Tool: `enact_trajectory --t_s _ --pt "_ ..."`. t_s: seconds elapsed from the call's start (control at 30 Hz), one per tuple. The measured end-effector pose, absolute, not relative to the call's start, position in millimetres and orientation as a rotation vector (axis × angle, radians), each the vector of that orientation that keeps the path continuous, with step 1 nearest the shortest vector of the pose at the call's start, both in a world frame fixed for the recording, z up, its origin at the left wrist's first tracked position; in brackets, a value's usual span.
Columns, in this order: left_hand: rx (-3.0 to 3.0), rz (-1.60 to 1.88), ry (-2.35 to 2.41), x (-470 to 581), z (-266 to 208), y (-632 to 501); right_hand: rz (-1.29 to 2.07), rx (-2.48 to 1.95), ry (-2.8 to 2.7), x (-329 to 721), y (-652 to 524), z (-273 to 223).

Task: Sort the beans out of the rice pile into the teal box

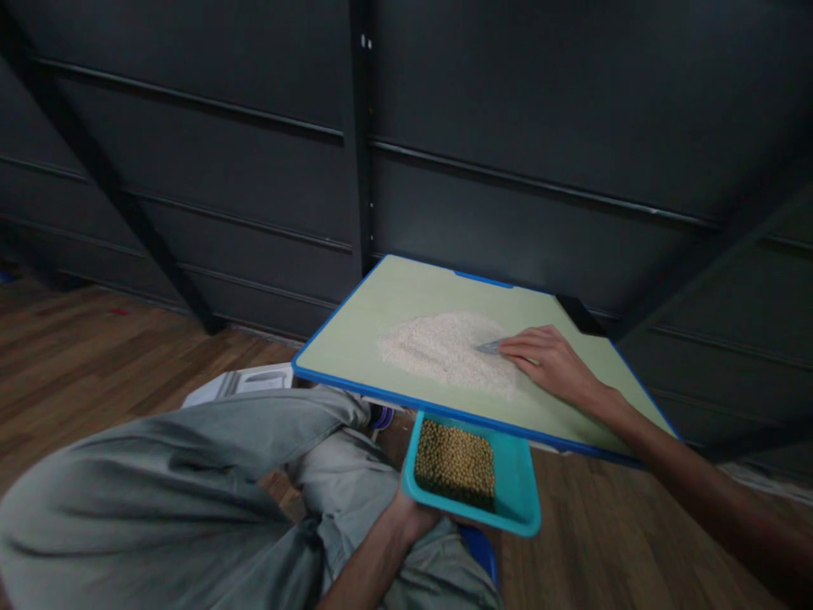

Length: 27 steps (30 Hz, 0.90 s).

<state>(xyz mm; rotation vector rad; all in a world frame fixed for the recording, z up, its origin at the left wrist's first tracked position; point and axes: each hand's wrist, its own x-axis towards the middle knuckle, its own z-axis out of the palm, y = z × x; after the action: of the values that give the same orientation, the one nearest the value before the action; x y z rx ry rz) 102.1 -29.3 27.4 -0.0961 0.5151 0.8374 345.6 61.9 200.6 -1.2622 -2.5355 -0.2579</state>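
My left hand holds a turquoise plastic tray by its near left side, with the fingers hidden under it. Small round yellow-green beans or peas fill the left part of the tray. It hangs just in front of a low table with a pale green top and blue edge. On that top lies a spread heap of whitish rice-like grains. My right hand is closed on a small grey, thin tool, whose tip meets the heap's right side. Its exact kind is unclear.
A dark panelled wall stands right behind the table. A black phone-like slab lies at the table's far right. My legs in grey trousers fill the lower left. A white plastic object sits on the wooden floor.
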Motion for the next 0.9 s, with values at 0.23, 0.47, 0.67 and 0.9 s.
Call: enact_trajectory --t_s 0.23,0.47,0.67,0.9 --pt "-0.029 0.88 0.558 103.4 16.3 -30.2 -0.155 -1.247 -2.407 348.5 37.3 216.5" --pt "-0.065 0.874 0.461 101.4 16.5 -29.7 0.574 -1.236 -2.067 291.7 49.0 224.3" --pt "-0.051 0.817 0.461 99.2 23.3 -30.0 0.891 -1.004 -2.118 214.6 99.9 209.0" --pt "-0.007 0.844 0.429 98.3 27.0 -31.5 0.869 -1.09 -2.14 183.2 145.2 192.5"
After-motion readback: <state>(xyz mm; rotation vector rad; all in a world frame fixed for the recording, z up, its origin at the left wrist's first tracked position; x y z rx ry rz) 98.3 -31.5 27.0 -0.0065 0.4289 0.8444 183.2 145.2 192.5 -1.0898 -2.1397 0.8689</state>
